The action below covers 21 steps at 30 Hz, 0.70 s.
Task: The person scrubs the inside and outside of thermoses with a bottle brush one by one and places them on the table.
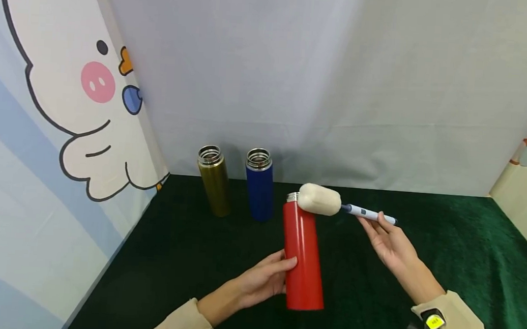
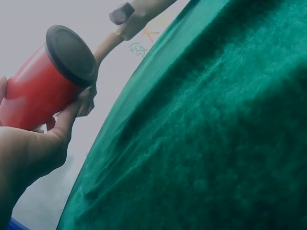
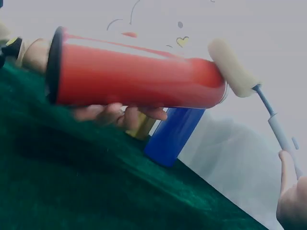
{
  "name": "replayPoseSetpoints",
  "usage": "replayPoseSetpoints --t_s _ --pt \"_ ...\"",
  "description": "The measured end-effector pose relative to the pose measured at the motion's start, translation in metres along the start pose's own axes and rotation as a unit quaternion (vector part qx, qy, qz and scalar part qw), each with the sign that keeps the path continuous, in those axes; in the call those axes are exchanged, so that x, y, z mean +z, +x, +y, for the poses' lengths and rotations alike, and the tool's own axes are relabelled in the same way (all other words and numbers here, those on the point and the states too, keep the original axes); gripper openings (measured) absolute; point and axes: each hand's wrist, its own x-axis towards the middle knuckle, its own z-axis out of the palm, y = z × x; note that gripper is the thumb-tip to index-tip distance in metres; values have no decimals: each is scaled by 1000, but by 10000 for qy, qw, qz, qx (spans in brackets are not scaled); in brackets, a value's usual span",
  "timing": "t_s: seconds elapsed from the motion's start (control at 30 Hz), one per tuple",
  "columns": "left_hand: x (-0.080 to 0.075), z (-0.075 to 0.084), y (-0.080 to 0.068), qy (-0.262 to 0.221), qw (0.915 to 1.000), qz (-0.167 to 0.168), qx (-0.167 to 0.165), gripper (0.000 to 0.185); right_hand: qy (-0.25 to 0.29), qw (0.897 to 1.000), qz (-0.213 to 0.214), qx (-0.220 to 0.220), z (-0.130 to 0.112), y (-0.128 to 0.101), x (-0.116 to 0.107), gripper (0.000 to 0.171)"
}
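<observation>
Here, from the head camera, a person's left hand [image 1: 262, 281] wraps its fingers round the lower half of a red flask [image 1: 302, 254], lifted off the green-covered counter [image 1: 445, 259] and steadied with its open steel mouth pointing away. The right hand [image 1: 388, 242] pinches the thin handle of a bottle brush [image 1: 334, 203] between fingertips and thumb, so its pale sponge head rests right at the flask's mouth, not yet inside. Behind stand a gold flask [image 1: 215, 180] and a blue flask [image 1: 259, 183], upright, lidless, side by side; what is in them cannot be seen.

From the left wrist, the red flask [image 2: 43, 86] shows its dark base, with the thumb and fingers curled about the body, clear of the counter [image 2: 216, 143].

From the right wrist, the red flask [image 3: 139, 74] lies nearly level, the sponge touching its mouth. The right hand's grip [image 3: 290, 191] closes on the brush handle. The blue flask [image 3: 172, 136] stands behind.
</observation>
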Motion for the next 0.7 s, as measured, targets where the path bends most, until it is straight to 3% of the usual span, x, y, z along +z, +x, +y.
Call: replayPoseSetpoints --t_s 0.1,0.2,0.33,0.47,0.6,0.7 --pt "-3 2 1 -92 9994 278 176 53 -655 9978 -107 9 -1 -7 -3 31" --pt "-7 6 2 -228 9982 486 273 55 -1465 9890 -207 -27 -2 -16 -8 16" --pt "-12 11 4 -229 9979 452 394 57 -2083 9768 -498 10 -4 -25 -17 10" --pt "-14 14 4 -260 9981 319 466 54 -2145 9746 -638 26 -8 -27 -24 12" --pt "-11 13 7 -121 9989 251 377 53 -2044 9787 -196 6 -10 -23 -22 17" --pt "-7 11 9 42 9994 241 225 55 -1665 9859 130 80 -9 -14 -16 22"
